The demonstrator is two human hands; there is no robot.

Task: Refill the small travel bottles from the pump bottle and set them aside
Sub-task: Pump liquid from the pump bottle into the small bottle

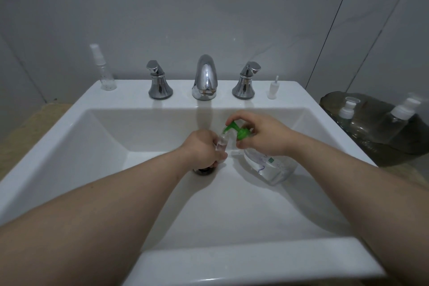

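Note:
Over the white sink (97, 137), my left hand (204, 146) grips a small clear travel bottle (221, 143), its open mouth right under the green nozzle. The clear pump bottle (269, 165) with a green pump head (239, 132) is tilted in the basin. My right hand (262, 132) holds it at the neck, with fingers curled over the pump head. A small white spray cap (272, 89) stands on the sink ledge at the right.
A tall clear spray bottle (104, 69) stands on the ledge's far left corner. The chrome faucet (205, 79) and two handles line the back ledge. Two more clear bottles with white tops (348, 111) (402, 115) sit on a dark tray (371, 146) to the right of the sink.

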